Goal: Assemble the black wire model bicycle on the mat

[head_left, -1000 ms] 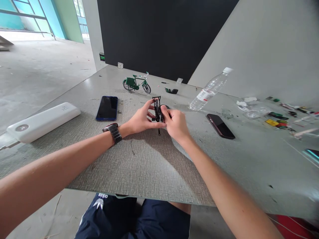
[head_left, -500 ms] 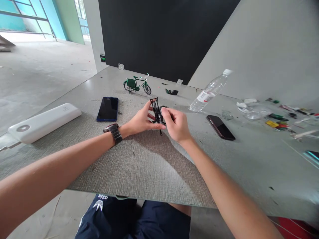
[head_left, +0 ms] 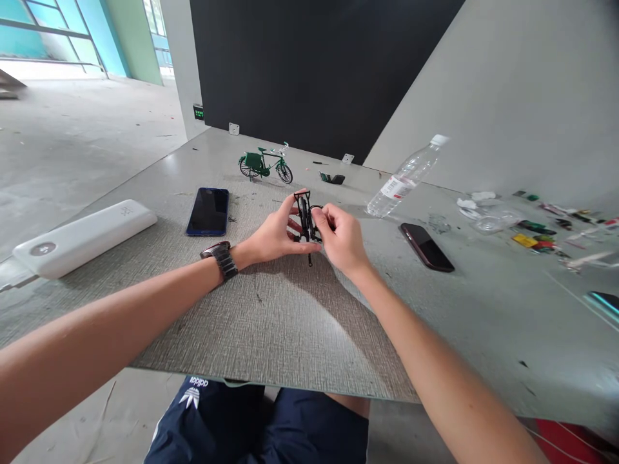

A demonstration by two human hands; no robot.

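Observation:
Between my hands is a black model bicycle, partly assembled by its look, with a rack-like frame at its top and a wheel showing on the right. My left hand is closed on it from the left, fingers behind and thumb across the lower front. My right hand pinches at its right side near the wheel; what exactly lies between those fingertips is hidden. Beyond my hands a finished green model bicycle stands upright on the table.
A blue phone and a white power bank lie to the left. On the right are a tilted plastic bottle, a dark phone and scattered small parts. Small green and black pieces lie near the back.
The black model bicycle has turned slightly and stands more upright in my hands. My right hand has shifted a little, its fingers still at the bicycle's right side.

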